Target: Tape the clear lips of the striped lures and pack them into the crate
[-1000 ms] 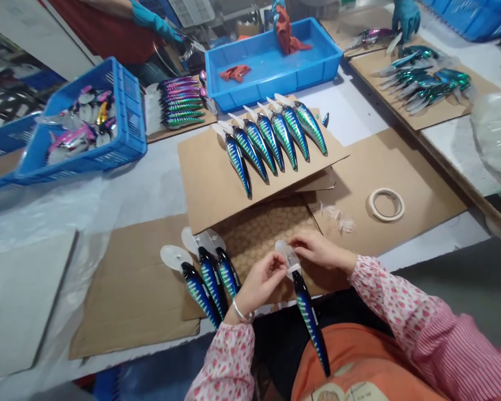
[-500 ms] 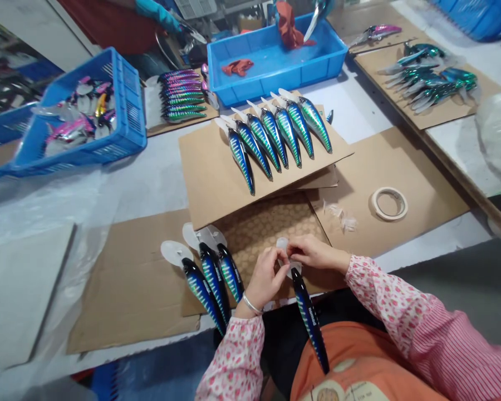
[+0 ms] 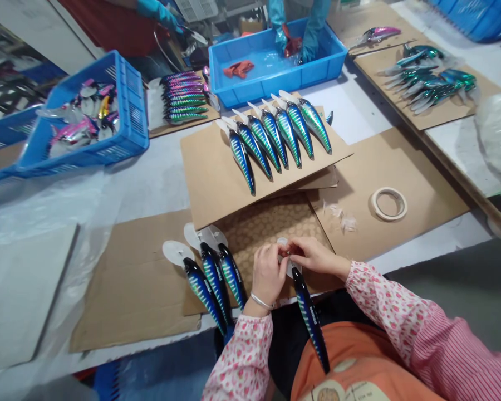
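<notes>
A striped fishing lure is held by its clear lip, between the two hands, with its tail pointed down over the orange cloth below them. The left hand is nearly closed, its thumb and curled fingers pinched on the lip. The right hand is half curled, its fingertips brought up to the same spot; whether anything is gripped by it cannot be told, since the contact is hidden. Fine fingertip work at the lip is judged to be the step in hand. For the next move, a steady hold by the left hand and small, careful motions of the right hand seem to be called for, so that the lip is not bent or scratched. Three similar lures are laid just beside the left hand, on its outer side. A tape roll and thin scraps are placed beyond the right hand. Seven more lures are lined up ahead of both hands.
</notes>
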The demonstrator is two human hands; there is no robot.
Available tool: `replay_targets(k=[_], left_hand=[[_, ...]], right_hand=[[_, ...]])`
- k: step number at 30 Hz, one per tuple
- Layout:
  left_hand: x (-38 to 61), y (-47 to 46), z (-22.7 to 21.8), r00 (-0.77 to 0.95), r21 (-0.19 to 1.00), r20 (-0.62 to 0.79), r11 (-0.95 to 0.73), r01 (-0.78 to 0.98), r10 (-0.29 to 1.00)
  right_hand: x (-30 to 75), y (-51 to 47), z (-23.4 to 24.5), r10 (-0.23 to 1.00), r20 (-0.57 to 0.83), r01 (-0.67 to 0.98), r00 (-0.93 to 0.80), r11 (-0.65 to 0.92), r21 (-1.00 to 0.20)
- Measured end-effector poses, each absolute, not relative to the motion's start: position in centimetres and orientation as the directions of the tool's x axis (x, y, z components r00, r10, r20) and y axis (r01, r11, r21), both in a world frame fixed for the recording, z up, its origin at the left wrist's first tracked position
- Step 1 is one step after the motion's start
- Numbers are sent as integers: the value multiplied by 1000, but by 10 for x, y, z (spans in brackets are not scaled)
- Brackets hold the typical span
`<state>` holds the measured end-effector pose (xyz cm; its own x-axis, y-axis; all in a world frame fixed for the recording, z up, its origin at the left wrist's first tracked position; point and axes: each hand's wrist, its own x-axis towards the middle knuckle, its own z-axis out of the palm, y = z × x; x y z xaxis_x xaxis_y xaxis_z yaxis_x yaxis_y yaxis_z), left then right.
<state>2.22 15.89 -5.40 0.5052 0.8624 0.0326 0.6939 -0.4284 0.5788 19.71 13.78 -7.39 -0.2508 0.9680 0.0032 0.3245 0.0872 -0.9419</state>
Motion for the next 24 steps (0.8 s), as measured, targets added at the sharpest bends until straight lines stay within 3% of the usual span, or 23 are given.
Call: replay_targets(k=[6,12,17,20,24], left_hand=[[25,154,-50,439,465,77,-422,779,895],[19,155,-53,464,531,45,-414,739,885],[14,151,-61,439,610,105,-406,680,892],[13,148,-64,424,616,122,-403,677,897],[11,146,-65,404,612,146,-403,681,903]], right_hand=[[192,128,-80,985,34,360,-167,93,-928],[196,129,-79,972,63,368,-228,146,-918],[187,128,-88,963,166,522,-212,255,-814],[181,125,-95,976,189,591,-106,215,-778],[182,121,-99,987,147,526,-68,160,-835]])
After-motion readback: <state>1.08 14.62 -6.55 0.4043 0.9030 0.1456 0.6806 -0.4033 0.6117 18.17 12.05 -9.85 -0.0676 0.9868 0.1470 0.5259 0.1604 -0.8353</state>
